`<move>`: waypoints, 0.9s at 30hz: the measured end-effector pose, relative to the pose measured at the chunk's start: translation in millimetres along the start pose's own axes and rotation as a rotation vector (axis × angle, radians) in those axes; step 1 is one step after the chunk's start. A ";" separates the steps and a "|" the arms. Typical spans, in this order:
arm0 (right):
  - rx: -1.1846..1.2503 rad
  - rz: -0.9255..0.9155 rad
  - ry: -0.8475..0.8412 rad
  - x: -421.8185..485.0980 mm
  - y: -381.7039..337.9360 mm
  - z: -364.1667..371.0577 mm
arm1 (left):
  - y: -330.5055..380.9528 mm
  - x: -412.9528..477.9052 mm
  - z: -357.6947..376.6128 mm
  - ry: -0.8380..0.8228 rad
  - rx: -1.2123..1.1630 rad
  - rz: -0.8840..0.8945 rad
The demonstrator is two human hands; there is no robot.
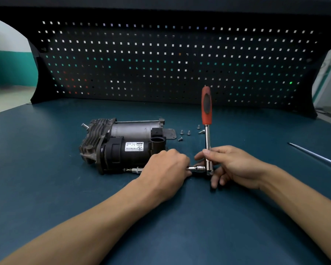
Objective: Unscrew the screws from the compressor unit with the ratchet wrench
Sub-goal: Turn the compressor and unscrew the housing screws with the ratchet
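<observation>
The compressor unit (122, 144) is laid at the middle of the tabletop (65, 188). The ratchet wrench (207, 134) is pinched near its head by the right hand (233, 167). Its socket (198, 168) is wrapped by the curled left hand (166, 169), likely for alignment. Removed screws (182, 132) are parked toward the far edge.

Red-handled ratchet wrench (207, 131), teal table (65, 188)

compressor unit (122, 146) | white label (134, 146), upside down | "AMK", star logo | small digits unclear
</observation>
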State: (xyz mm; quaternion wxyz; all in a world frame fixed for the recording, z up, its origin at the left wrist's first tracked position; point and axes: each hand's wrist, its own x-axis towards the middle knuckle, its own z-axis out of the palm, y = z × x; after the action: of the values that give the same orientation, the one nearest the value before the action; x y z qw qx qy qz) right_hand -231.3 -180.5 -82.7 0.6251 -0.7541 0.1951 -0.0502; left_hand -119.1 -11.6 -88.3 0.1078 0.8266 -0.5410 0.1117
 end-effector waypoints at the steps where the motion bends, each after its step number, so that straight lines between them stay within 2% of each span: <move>1: -0.007 0.009 0.014 0.2 -0.5 0.6 | 0.2 -0.4 -0.3 0.000 0.001 0.001; 8: -0.040 0.045 0.047 0.2 -2.5 3.5 | 0.8 -1.1 -2.6 -0.011 -0.015 -0.009; 16: -0.105 0.062 -0.017 0.2 -6.3 1.3 | 0.9 0.5 -7.7 0.008 -0.040 -0.019; 23: -0.038 0.041 -0.095 -2.4 -3.7 -4.4 | 0.0 1.0 -8.2 -0.028 -0.075 -0.024; 27: 0.019 -0.012 -0.059 -3.4 -1.5 -5.5 | -2.1 -0.4 -6.2 -0.030 -0.076 -0.009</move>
State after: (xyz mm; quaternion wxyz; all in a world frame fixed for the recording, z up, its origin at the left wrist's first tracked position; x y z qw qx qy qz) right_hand -235.9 -184.1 -79.5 0.6375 -0.7504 0.1715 -0.0333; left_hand -117.8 -8.7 -82.6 0.1316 0.8260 -0.5426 0.0782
